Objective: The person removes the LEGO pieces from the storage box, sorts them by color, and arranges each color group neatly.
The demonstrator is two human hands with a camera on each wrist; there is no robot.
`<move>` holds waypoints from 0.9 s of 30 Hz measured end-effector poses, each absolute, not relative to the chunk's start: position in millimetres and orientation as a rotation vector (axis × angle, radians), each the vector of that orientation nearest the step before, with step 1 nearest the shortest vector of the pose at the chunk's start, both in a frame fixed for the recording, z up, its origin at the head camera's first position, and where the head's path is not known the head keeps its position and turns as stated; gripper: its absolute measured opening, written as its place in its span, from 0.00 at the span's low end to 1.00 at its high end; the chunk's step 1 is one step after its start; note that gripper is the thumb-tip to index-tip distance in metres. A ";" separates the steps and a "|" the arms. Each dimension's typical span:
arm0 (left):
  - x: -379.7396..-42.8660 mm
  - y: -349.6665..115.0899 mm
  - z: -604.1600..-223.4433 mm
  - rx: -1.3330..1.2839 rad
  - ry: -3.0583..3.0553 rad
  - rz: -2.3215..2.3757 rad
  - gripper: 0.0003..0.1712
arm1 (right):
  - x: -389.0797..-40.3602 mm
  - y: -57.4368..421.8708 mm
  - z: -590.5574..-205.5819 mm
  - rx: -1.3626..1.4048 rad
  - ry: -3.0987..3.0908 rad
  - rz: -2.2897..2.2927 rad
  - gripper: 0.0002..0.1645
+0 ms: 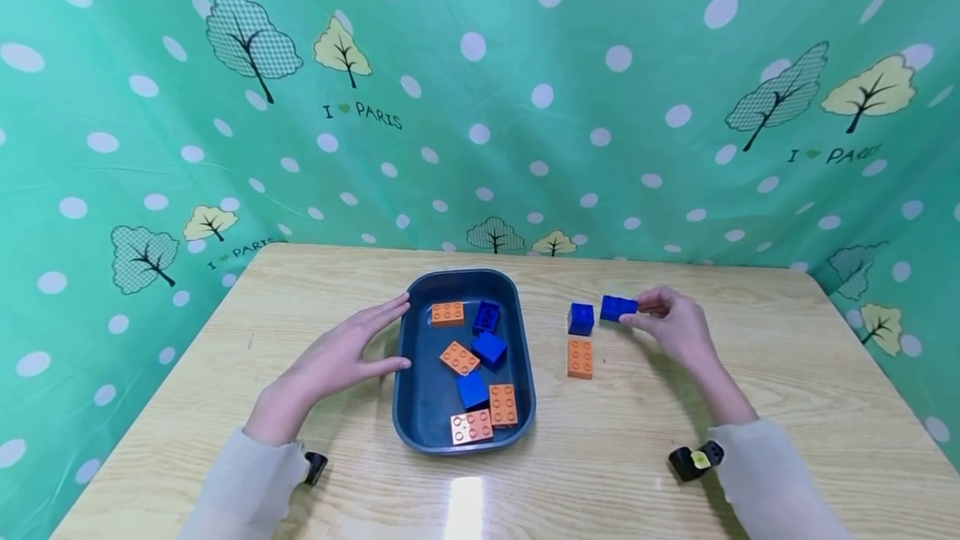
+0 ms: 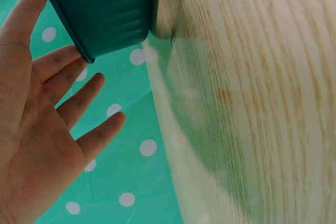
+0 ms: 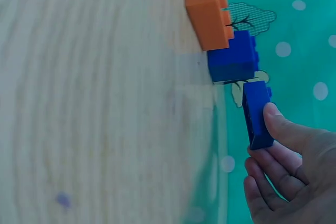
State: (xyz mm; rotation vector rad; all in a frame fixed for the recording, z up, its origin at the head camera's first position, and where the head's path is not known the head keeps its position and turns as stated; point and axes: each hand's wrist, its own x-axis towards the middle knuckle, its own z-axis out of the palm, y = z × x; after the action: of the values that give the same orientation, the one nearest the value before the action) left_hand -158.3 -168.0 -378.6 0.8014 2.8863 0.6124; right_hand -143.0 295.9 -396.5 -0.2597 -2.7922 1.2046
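A blue building brick is pinched between the thumb and fingers of my right hand; the right wrist view shows this brick tilted, its hollow underside partly visible. Just left of it on the table stands another blue brick, with an orange brick in front of that one. My left hand is spread at the left side of a dark blue tray, its fingertips touching the rim. In the left wrist view the fingers are extended, some of them apart from the tray wall.
Inside the tray lie several orange bricks and blue bricks, loosely scattered. The wooden table ends at the back against a green dotted cloth printed with trees. Black wrist cameras sit under both forearms.
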 end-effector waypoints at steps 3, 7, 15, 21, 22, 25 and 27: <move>-157.5 -168.9 -379.0 0.795 2.886 0.616 0.48 | -144.5 295.0 -401.8 -0.228 -2.820 1.199 0.21; -155.8 -170.5 -379.4 0.787 2.888 0.620 0.48 | -146.0 292.3 -408.0 -0.184 -2.861 1.189 0.22; -152.8 -174.2 -379.9 0.782 2.893 0.627 0.48 | -149.9 288.7 -411.7 -0.135 -2.913 1.168 0.22; -152.7 -174.0 -379.9 0.782 2.896 0.631 0.48 | -151.4 288.1 -410.4 -0.098 -2.961 1.112 0.23; -153.3 -173.0 -379.6 0.786 2.895 0.633 0.48 | -150.9 288.4 -409.3 -0.096 -2.968 1.102 0.23; -154.8 -169.7 -378.8 0.792 2.888 0.645 0.49 | -148.7 289.8 -406.3 -0.092 -2.986 1.081 0.25; -155.5 -167.8 -378.7 0.792 2.883 0.650 0.49 | -147.5 291.0 -406.1 -0.093 -2.995 1.077 0.26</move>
State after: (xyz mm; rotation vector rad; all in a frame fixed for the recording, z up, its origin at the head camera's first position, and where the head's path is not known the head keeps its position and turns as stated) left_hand -155.5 -167.8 -378.7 0.7923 2.8825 0.6496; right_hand -147.5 291.0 -406.1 -0.0928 -2.9952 1.0772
